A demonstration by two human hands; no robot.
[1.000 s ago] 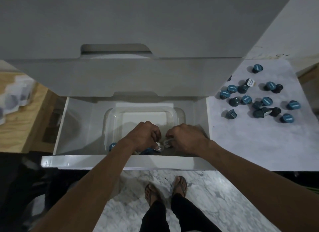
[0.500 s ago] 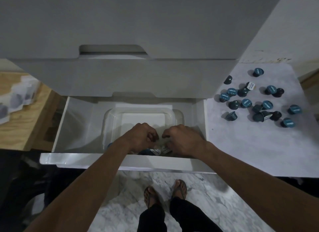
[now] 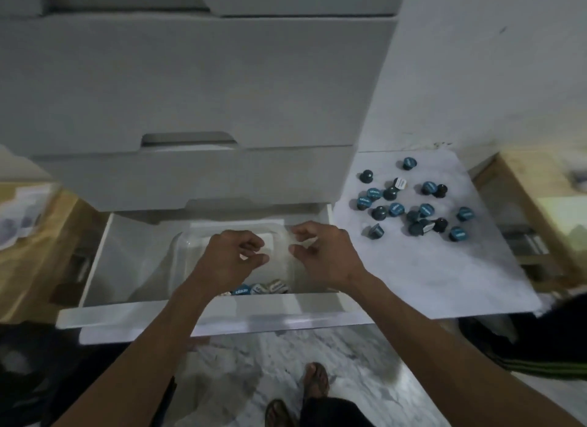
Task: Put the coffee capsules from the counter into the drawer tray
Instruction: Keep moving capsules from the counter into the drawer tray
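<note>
A clear plastic tray (image 3: pixel 185 248) sits inside the open white drawer (image 3: pixel 222 315). A few coffee capsules (image 3: pixel 262 288) lie at the tray's near end, some with teal lids. My left hand (image 3: pixel 230 256) and my right hand (image 3: pixel 320 252) hover above the tray with loosely curled fingers, and both hold nothing. Several dark teal capsules (image 3: pixel 413 204) lie scattered on the white counter (image 3: pixel 428 268) to the right of the drawer.
Closed white drawers (image 3: pixel 190 109) rise above the open one. Wooden furniture stands on the left (image 3: pixel 38 236) and the far right (image 3: pixel 540 204). Below are a marble floor (image 3: pixel 270 363) and my sandalled feet (image 3: pixel 314 382).
Both hands have let go of the capsules and lifted out of the tray with fingers loosened. The camera has tilted up, showing more of the upper drawers.
</note>
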